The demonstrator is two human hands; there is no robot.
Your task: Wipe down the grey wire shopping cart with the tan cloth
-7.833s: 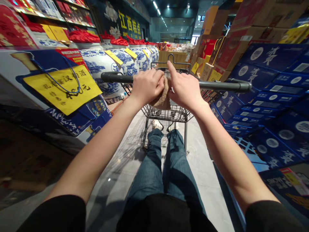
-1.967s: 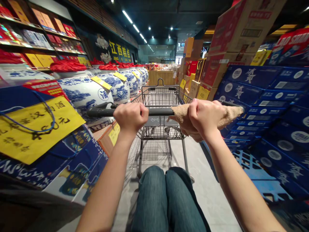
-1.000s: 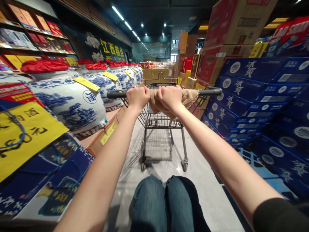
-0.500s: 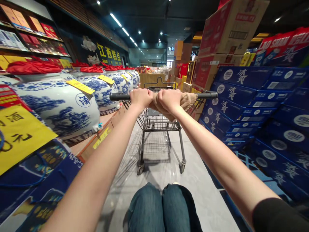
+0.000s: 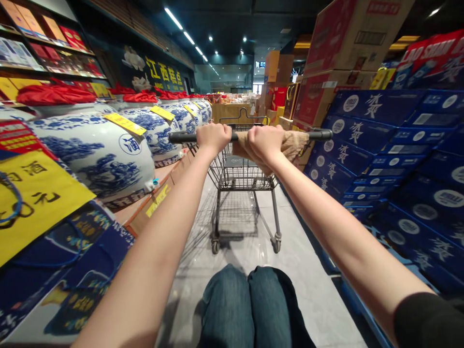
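Here we are in the aisle, both hands up on the job: the left hand [image 5: 213, 137] is clamped around the black handle bar [image 5: 188, 137] of a wire shopping cart [image 5: 246, 176], and the right hand [image 5: 264, 144] is clamped just beside it, closed over a fuzzy tan cloth [image 5: 293, 145] wrapped around the bar. The two hands sit close together without quite touching, and the cloth's loose end trails out to the right along the bar. Below, the cart's rear wheels [image 5: 215, 247] stand on a glossy grey floor [image 5: 319, 290], with the person's denim-clad knees [image 5: 226, 309] at the bottom of the view and a black sleeve [image 5: 427, 321] on the right arm. Crowding the left side, big blue-and-white porcelain jars [image 5: 90, 154] line up under red cloth covers [image 5: 56, 95], with yellow tags [image 5: 125, 124] on them and a large yellow sign [image 5: 36, 203] hanging in front. On the right, a wall of navy gift boxes [image 5: 358, 140] rises close to the cart, topped by brown cardboard cartons [image 5: 348, 48]. Straight ahead, past the cart, a wooden display counter [image 5: 228, 112] closes off the far end of the aisle.
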